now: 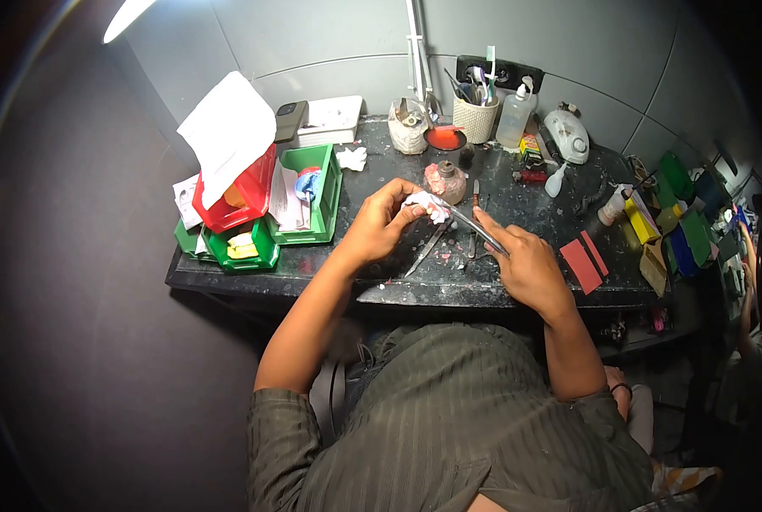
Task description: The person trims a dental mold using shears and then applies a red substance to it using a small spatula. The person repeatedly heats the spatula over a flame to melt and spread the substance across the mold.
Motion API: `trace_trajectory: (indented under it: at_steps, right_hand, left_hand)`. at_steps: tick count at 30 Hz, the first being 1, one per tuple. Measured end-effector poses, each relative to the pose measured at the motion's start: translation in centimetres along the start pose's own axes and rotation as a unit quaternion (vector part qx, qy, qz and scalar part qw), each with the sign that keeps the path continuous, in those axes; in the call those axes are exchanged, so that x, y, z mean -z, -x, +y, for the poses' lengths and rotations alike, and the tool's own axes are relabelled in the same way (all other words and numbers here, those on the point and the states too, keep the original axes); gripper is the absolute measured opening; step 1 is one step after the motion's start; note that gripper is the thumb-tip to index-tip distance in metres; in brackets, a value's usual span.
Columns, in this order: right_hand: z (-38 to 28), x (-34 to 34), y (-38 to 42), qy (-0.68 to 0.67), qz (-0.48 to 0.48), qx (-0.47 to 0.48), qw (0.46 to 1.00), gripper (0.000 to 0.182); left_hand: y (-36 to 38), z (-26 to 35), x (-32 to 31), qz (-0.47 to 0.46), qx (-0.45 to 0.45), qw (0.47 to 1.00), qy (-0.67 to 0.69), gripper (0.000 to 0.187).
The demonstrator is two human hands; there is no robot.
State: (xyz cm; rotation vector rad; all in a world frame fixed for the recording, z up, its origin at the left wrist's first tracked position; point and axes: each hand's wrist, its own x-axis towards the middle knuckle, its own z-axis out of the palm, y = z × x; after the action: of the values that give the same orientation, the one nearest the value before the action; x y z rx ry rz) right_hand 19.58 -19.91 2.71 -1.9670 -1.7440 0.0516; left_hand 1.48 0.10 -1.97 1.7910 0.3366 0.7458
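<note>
Over the dark workbench, my left hand (379, 224) pinches a small pink and white piece (429, 206). My right hand (524, 263) is closed round a slim metal tool (482, 232), whose far end meets or nearly meets the piece. Just behind the piece stands a round glass jar (446, 183) with pinkish smears and a metal top. A knife-like tool (476, 194) lies right of the jar, and another thin metal tool (426, 250) rests below the hands among small pink scraps.
Green bins (334, 200) and a red bin (261, 189) with paper stand left on the bench (381, 293). Behind are a brush cup (475, 121), a clear bottle (514, 118) and a red dish (445, 138). Pink sheets (581, 266) lie right. Another person's arm (747, 256) shows far right.
</note>
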Motion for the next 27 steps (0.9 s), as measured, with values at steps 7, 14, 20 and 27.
trace_trajectory:
  at_steps: [7,14,20,27]
  right_hand:
    - [-0.3,0.2,0.0,0.000,-0.023,-0.017,1.000,0.050]
    - [-0.1,0.0,0.3,0.041,-0.021,0.011,0.999,0.052]
    - [1.4,-2.1,0.0,-0.042,-0.026,0.003,0.999,0.056]
    - [0.0,-0.2,0.2,0.000,-0.024,-0.001,1.000,0.060]
  left_hand:
    - [0.1,0.4,-0.1,-0.003,0.019,0.999,0.038,0.019]
    - [0.1,0.1,-0.3,0.012,-0.014,1.000,-0.011,0.020]
    - [0.1,0.1,-0.2,-0.008,-0.015,1.000,0.004,0.021]
    - [0.3,0.2,-0.2,-0.011,-0.016,0.999,0.027,0.041]
